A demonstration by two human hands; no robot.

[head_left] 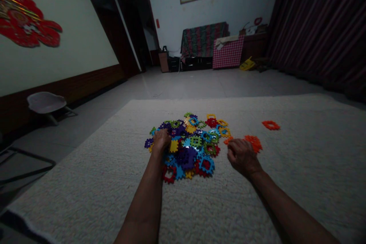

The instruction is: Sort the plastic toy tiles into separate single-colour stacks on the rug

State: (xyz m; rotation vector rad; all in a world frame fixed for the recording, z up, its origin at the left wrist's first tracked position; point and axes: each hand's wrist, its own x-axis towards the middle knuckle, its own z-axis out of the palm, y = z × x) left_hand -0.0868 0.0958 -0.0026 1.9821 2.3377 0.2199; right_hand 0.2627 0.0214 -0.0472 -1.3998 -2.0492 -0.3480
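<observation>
A heap of plastic building pieces [187, 158] with toothed edges lies on the pale mat, in purple, blue, green, yellow and red. My left hand [161, 140] rests on the heap's left side, fingers curled down among the pieces; what they grip, if anything, is hidden. Just right of that hand is a yellow piece [174, 146]. To the right of the heap, my right hand [241, 153] is closed, with an orange toothed piece [228, 140] showing at its fingertips. Behind this hand lie orange pieces [254, 143], and a single orange ring-shaped piece [271, 125] sits farther off.
The textured mat [114, 183] covers the floor around the heap. A small pale stool [47, 103] stands to the left, above a dark metal frame [28, 171]. A cloth-covered cabinet [204, 42] stands at the far wall, and a dark curtain [320, 26] hangs at right.
</observation>
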